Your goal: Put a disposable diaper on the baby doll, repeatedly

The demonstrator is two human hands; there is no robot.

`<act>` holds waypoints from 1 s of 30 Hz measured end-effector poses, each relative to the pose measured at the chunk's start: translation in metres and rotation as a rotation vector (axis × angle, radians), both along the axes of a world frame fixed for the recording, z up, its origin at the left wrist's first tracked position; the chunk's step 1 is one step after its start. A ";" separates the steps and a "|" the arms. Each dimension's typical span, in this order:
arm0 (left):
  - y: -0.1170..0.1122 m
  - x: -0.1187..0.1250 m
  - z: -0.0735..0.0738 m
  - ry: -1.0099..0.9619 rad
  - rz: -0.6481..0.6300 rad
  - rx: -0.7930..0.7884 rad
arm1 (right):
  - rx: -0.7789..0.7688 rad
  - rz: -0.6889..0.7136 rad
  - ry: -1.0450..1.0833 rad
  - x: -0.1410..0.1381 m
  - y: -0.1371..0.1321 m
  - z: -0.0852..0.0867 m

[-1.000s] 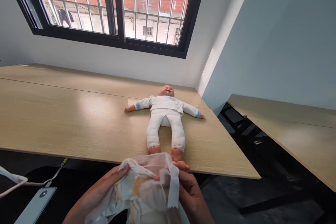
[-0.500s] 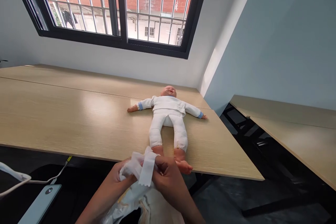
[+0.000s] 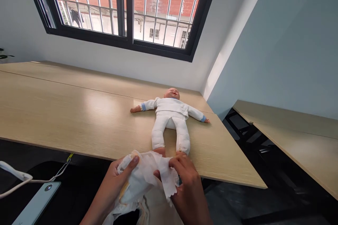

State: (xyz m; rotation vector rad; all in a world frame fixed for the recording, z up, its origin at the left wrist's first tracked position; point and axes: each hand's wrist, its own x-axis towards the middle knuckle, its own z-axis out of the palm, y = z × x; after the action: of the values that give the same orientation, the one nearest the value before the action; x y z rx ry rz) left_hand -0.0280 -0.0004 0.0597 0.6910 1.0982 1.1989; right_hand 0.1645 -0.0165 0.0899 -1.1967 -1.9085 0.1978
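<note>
A thin white disposable diaper [image 3: 148, 168] with wavy-edged side tabs is partly unfolded over my lap, just off the table's front edge. My left hand [image 3: 120, 174] pinches its left side, with the thumb on top. On the other side, my right hand [image 3: 186, 177] grips a tab between thumb and fingers. Beyond my hands a baby doll [image 3: 171, 107] in white clothes with blue cuffs lies on its back, arms spread and legs toward me. Its feet are mostly hidden behind the diaper and my right hand.
The doll lies on a light wooden table [image 3: 79, 119]. At lower left are a pale phone [image 3: 37, 204] and a white cable [image 3: 62, 174]. Another wooden table [image 3: 290, 123] stands to the right across a gap. A barred window [image 3: 126, 7] is in the wall behind.
My hands have moved apart, the right one shifting rightward with the tab. The diaper is spread wider between them. The doll has stayed in place; the view has shifted slightly.
</note>
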 end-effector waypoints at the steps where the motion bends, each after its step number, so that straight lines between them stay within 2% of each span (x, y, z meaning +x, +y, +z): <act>1: 0.000 0.001 0.000 0.015 0.001 0.000 | 0.043 0.010 -0.002 0.001 0.000 0.000; 4: -0.001 0.004 0.000 0.047 -0.007 0.025 | 0.086 0.037 0.038 -0.004 0.003 -0.003; 6: -0.004 0.006 0.001 0.065 -0.034 0.067 | 0.057 0.135 0.087 -0.010 0.006 -0.009; 9: -0.009 0.007 0.003 0.139 -0.092 0.147 | -0.101 0.237 0.215 -0.022 0.009 -0.023; 12: -0.013 0.006 0.006 0.218 -0.109 0.171 | -0.264 0.148 0.374 -0.030 0.009 -0.035; 14: -0.013 0.004 0.007 0.216 -0.109 0.178 | -0.338 0.142 0.448 -0.030 0.008 -0.037; 18: -0.014 -0.001 0.007 0.141 -0.161 0.223 | -0.461 0.247 0.523 -0.023 0.006 -0.032; 23: -0.014 -0.001 0.010 0.211 -0.214 0.277 | -0.491 0.181 0.573 -0.017 0.004 -0.034; 26: -0.013 0.003 0.019 0.292 -0.280 0.258 | -0.513 0.247 0.655 -0.018 0.004 -0.037; 28: -0.012 0.004 0.021 0.291 -0.300 0.261 | -0.502 0.257 0.699 -0.016 0.007 -0.036; 30: -0.011 0.003 0.019 0.251 -0.302 0.238 | -0.452 0.195 0.726 -0.012 0.012 -0.033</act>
State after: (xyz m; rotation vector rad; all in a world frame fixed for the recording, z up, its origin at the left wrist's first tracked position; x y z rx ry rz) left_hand -0.0247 -0.0112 0.0783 1.1737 1.0185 1.0071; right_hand 0.1521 -0.0047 0.0567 -1.0133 -1.3523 1.0629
